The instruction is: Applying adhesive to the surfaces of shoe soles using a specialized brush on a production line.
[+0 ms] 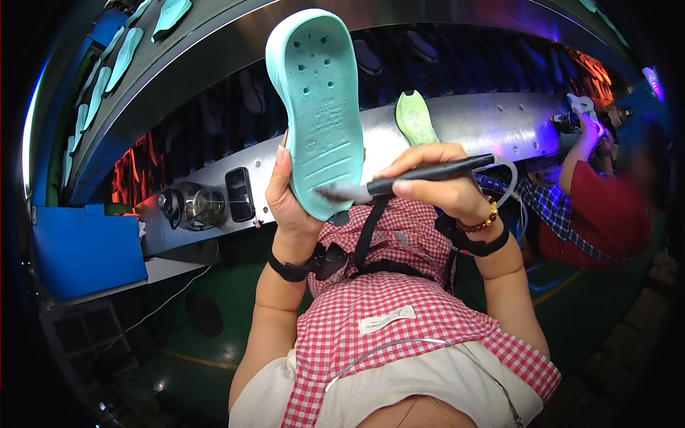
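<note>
My left hand [289, 196] is closed around the lower end of a turquoise shoe sole [325, 114], its thumb along the near left edge. The sole stands tilted up, its face with small holes and ridges turned toward me. In my right hand [457, 191] is a black-handled brush [428, 175] with a pale tube [514, 182] running from its back end. Its bristles, blurred, are at the lower part of the sole and seem to touch it. Beyond my right hand, a light green sole [415, 120] lies on the metal bench [492, 121].
On the bench's left part are a dark phone [240, 194] and a clear jug with a black lid [196, 207]. A blue box [85, 250] stands farther left. Several turquoise soles [125, 57] lie on a belt at upper left. At right, a co-worker in red [606, 207] handles a pale piece [585, 110].
</note>
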{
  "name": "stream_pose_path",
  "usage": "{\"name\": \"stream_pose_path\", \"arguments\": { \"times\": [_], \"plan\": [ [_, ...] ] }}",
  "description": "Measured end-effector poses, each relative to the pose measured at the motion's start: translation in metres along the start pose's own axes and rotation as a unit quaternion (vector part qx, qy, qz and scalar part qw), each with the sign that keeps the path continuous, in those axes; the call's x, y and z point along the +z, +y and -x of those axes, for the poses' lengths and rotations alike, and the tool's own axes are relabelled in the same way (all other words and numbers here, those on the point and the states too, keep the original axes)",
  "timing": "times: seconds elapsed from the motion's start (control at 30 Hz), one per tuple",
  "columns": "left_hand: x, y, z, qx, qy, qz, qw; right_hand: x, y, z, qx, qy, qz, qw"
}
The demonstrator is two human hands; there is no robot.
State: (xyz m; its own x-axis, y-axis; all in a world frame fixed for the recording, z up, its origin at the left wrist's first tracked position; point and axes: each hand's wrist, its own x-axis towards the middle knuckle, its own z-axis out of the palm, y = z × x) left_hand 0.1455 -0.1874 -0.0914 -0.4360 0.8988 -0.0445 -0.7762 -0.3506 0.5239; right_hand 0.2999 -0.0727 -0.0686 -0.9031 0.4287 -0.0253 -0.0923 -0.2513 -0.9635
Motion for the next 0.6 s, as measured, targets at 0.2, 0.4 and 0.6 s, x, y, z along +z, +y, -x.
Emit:
{"name": "stream_pose_path", "arguments": {
  "times": [0.2,0.4,0.6],
  "plan": [
    [0.002,0.010,-0.004,-0.002,-0.033,0.018,0.999,-0.002,0.002,-0.006,-0.062,-0.088,0.128,0.986],
    [0.000,0.018,-0.014,-0.084,-0.055,0.102,0.990,-0.001,-0.009,0.006,-0.093,-0.181,0.149,0.968],
    [0.006,0.017,-0.019,-0.258,0.012,-0.100,0.961,-0.020,-0.009,-0.017,-0.141,-0.277,0.208,0.927]
  ]
}}
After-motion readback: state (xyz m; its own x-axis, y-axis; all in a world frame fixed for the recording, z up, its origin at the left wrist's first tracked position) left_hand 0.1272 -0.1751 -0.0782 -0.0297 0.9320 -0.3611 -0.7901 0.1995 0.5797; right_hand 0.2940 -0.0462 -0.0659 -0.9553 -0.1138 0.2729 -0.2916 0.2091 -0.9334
